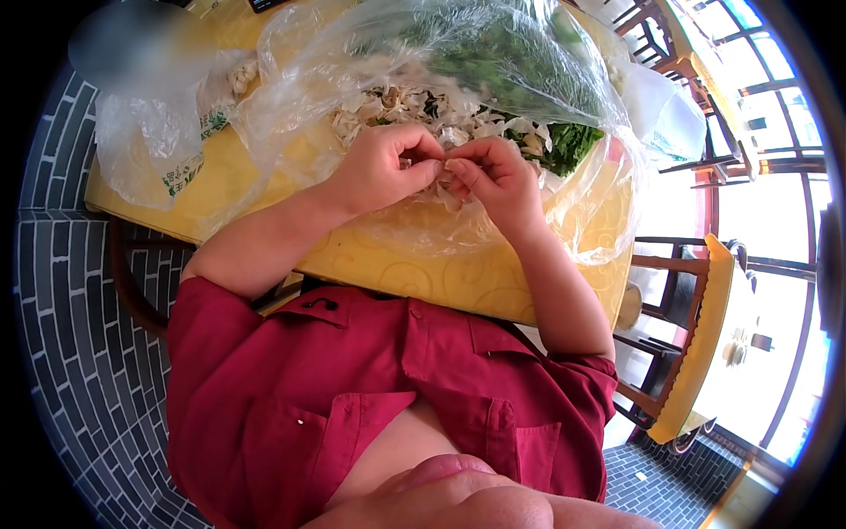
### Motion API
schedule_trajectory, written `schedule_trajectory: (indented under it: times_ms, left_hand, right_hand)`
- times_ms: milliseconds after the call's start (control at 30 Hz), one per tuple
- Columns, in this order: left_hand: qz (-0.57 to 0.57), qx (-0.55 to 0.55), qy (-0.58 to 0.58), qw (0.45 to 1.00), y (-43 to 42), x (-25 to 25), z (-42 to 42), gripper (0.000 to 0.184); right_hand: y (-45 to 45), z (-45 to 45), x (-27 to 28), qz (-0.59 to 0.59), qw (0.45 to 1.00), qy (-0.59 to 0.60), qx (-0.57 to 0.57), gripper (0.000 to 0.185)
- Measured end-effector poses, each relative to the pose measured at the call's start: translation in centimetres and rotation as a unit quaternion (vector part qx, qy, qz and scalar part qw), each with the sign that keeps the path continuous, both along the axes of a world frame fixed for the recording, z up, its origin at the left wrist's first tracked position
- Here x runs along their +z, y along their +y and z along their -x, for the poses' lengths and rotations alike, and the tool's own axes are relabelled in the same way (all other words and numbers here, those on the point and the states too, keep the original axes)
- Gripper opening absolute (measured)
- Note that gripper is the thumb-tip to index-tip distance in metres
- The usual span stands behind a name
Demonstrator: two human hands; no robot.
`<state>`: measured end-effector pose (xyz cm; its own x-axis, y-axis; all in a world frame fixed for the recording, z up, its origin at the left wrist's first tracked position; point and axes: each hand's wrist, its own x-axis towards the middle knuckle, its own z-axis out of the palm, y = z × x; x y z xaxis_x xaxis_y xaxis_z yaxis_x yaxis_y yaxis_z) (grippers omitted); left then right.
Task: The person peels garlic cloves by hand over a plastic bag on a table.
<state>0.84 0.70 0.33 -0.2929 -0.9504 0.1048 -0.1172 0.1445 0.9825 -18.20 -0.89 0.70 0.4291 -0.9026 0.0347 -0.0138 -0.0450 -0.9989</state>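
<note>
My left hand (392, 167) is closed in a pinch, its fingertips close to those of my right hand (495, 181). A small pale piece, possibly garlic, shows at the right thumb and forefinger, which are pinched together. What the left fingertips hold is too small to make out. Just behind both hands lies a heap of pale, papery peelings (352, 116) mixed with some dark bits. Leafy greens (573, 145) are to the right of the peelings. A large clear plastic bag (493, 66) spreads over and around the heap, with more greens visible through it.
The yellow table (423, 278) runs along the front of my body. Thin plastic bags with green print (145, 145) lie at the left, near some pale bulbs (242, 78). Another bag (665, 115) sits at the right. Beyond stand chairs and a yellow-covered table (705, 339).
</note>
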Motion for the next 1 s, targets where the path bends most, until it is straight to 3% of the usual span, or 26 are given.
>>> schedule_trajectory:
  times_ms: [267, 467, 567, 767, 1000]
  left_hand:
    - [0.015, -0.003, -0.02, 1.0, -0.1, 0.0, -0.1, 0.007]
    - [0.089, 0.011, -0.083, 0.992, 0.1, 0.0, 0.0, 0.005]
    - [0.106, 0.019, -0.098, 0.989, 0.2, 0.3, 0.1, 0.005]
    - [0.099, 0.086, -0.044, 0.99, 0.2, 0.6, 0.2, 0.003]
    - [0.065, 0.14, 0.02, 0.988, -0.7, 0.5, -0.6, 0.003]
  right_hand:
    - [-0.3, 0.5, -0.7, 0.037, 0.998, 0.059, 0.004, 0.016]
    - [-0.1, 0.4, 0.3, 0.232, 0.952, 0.197, 0.013, 0.021]
    - [-0.2, 0.5, 0.1, 0.262, 0.948, 0.18, 0.016, 0.02]
    - [-0.6, 0.8, -0.4, 0.13, 0.989, 0.066, 0.0, 0.019]
    - [-0.9, 1.2, 0.4, 0.016, 0.996, -0.082, 0.01, 0.014]
